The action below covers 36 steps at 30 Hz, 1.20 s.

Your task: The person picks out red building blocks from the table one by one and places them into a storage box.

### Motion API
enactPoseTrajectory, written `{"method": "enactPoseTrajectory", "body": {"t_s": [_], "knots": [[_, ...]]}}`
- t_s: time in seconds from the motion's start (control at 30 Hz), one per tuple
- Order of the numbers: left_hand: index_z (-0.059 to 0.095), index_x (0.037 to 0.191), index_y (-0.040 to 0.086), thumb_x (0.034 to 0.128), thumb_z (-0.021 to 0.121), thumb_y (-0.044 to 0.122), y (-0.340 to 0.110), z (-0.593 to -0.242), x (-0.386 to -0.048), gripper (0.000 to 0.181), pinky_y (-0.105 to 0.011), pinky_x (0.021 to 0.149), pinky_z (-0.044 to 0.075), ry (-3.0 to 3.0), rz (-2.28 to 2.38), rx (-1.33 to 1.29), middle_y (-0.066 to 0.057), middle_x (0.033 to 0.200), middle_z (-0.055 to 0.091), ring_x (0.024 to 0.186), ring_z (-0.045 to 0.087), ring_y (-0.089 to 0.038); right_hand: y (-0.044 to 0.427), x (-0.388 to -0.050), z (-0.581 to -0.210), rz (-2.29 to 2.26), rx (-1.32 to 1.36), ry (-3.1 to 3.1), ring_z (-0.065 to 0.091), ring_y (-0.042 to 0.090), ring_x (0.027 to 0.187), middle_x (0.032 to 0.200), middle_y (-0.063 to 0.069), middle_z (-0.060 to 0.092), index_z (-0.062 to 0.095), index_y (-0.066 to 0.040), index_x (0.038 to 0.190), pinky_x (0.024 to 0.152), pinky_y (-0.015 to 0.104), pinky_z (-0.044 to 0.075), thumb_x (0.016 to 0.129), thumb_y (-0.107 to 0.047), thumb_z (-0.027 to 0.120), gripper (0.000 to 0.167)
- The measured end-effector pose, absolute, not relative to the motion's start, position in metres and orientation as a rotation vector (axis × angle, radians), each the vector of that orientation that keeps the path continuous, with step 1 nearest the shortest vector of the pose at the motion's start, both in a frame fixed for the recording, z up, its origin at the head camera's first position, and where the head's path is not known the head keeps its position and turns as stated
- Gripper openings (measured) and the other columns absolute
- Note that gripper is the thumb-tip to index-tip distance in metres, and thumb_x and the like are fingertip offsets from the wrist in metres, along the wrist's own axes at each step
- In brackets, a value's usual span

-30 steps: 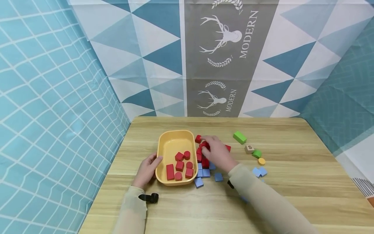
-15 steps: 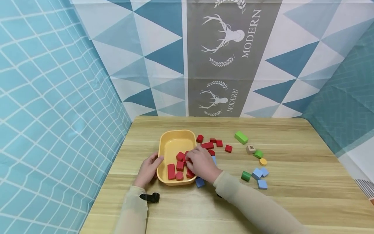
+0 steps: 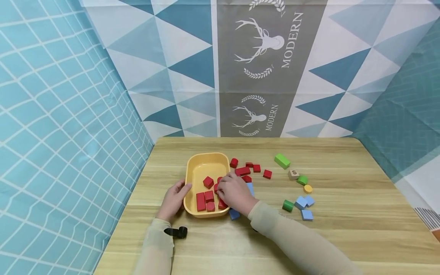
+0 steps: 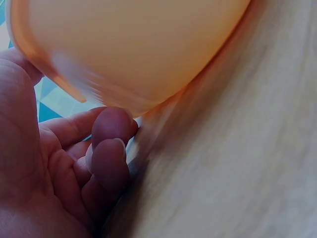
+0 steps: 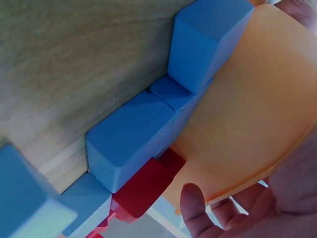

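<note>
A yellow tray (image 3: 206,157) with several red blocks (image 3: 201,201) in its near half stands on the table. My left hand (image 3: 173,199) grips its left side, thumb over the rim; in the left wrist view that hand's fingers (image 4: 110,163) curl against the outside of the tray (image 4: 124,54). Across the right rim lies my right hand (image 3: 237,193), its fingers down among the red blocks inside and partly hidden. The right wrist view has this hand (image 5: 247,208) at the tray wall (image 5: 247,109), fingers loosely bent, nothing seen between them.
Right of the tray lie loose red blocks (image 3: 242,171) and blue blocks (image 3: 235,214), some against its wall in the right wrist view. Farther right are a green block (image 3: 282,161), a lettered cube (image 3: 293,174), a yellow disc (image 3: 308,189), a green cylinder (image 3: 288,206) and blue blocks (image 3: 307,215).
My right hand has moved left from the loose red blocks to inside the tray's right side. Red blocks in the tray have shifted, one a little left. My left hand keeps its grip.
</note>
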<state>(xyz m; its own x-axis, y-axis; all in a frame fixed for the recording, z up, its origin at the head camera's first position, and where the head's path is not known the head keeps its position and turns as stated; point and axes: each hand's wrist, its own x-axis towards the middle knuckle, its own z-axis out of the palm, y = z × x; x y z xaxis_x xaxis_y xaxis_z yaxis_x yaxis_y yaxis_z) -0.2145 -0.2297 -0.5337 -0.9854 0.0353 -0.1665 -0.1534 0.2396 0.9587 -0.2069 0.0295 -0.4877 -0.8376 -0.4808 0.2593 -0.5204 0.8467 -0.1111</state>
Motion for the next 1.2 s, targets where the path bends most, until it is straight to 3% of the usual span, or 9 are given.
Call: {"method": "enactPoseTrajectory", "body": {"t_s": [0.5, 0.63, 0.8, 0.97, 1.1, 1.2], "knots": [[0.05, 0.16, 0.011, 0.1072, 0.062, 0.049, -0.23, -0.534, -0.215, 0.066, -0.026, 0.069, 0.06, 2.34, 1.868, -0.099, -0.022, 0.145, 0.065, 0.094, 0.073, -0.016, 0.028, -0.206, -0.489, 0.298, 0.762, -2.8, 0.064, 0.02, 0.11, 0.111, -0.004, 0.081, 0.085, -0.022, 0.101, 0.11, 0.038, 0.053, 0.101, -0.031, 0.074, 0.014], [0.049, 0.16, 0.01, 0.1072, 0.063, 0.049, -0.229, -0.534, -0.216, 0.066, -0.026, 0.071, 0.061, 2.346, 1.864, -0.096, -0.022, 0.147, 0.065, 0.098, 0.074, -0.016, 0.034, -0.207, -0.488, 0.442, 0.782, -2.797, 0.063, 0.023, 0.119, 0.122, 0.001, 0.077, 0.082, -0.017, 0.108, 0.111, 0.039, 0.054, 0.102, -0.031, 0.074, 0.017], [0.049, 0.16, 0.01, 0.1072, 0.062, 0.049, -0.227, -0.533, -0.215, 0.067, -0.025, 0.073, 0.061, 2.358, 1.851, -0.087, -0.021, 0.148, 0.064, 0.101, 0.073, -0.018, 0.065, -0.22, -0.475, 0.718, 0.758, -2.729, 0.062, 0.033, 0.13, 0.135, 0.012, 0.071, 0.077, -0.009, 0.119, 0.113, 0.049, 0.054, 0.102, -0.025, 0.073, 0.023], [0.049, 0.161, 0.011, 0.1071, 0.063, 0.049, -0.226, -0.53, -0.215, 0.067, -0.026, 0.071, 0.06, 2.334, 1.867, -0.104, -0.021, 0.148, 0.064, 0.098, 0.073, -0.019, 0.116, -0.242, -0.459, 0.678, 0.496, -2.858, 0.07, 0.033, 0.11, 0.12, 0.013, 0.076, 0.076, -0.006, 0.118, 0.098, 0.052, 0.06, 0.102, -0.023, 0.073, 0.024], [0.048, 0.161, 0.011, 0.1076, 0.062, 0.049, -0.227, -0.53, -0.214, 0.067, -0.027, 0.069, 0.06, 2.33, 1.859, -0.117, -0.022, 0.147, 0.064, 0.095, 0.073, -0.018, 0.155, -0.248, -0.467, 0.499, 0.341, -3.068, 0.071, 0.029, 0.098, 0.112, 0.014, 0.076, 0.075, -0.004, 0.118, 0.087, 0.049, 0.062, 0.1, -0.024, 0.075, 0.027], [0.048, 0.161, 0.011, 0.1077, 0.062, 0.049, -0.228, -0.532, -0.214, 0.067, -0.026, 0.072, 0.06, 2.34, 1.852, -0.114, -0.021, 0.148, 0.064, 0.1, 0.073, -0.019, 0.171, -0.246, -0.478, 0.413, 0.331, -3.14, 0.07, 0.029, 0.1, 0.116, 0.016, 0.072, 0.072, -0.002, 0.121, 0.088, 0.05, 0.062, 0.099, -0.024, 0.077, 0.031]]}}
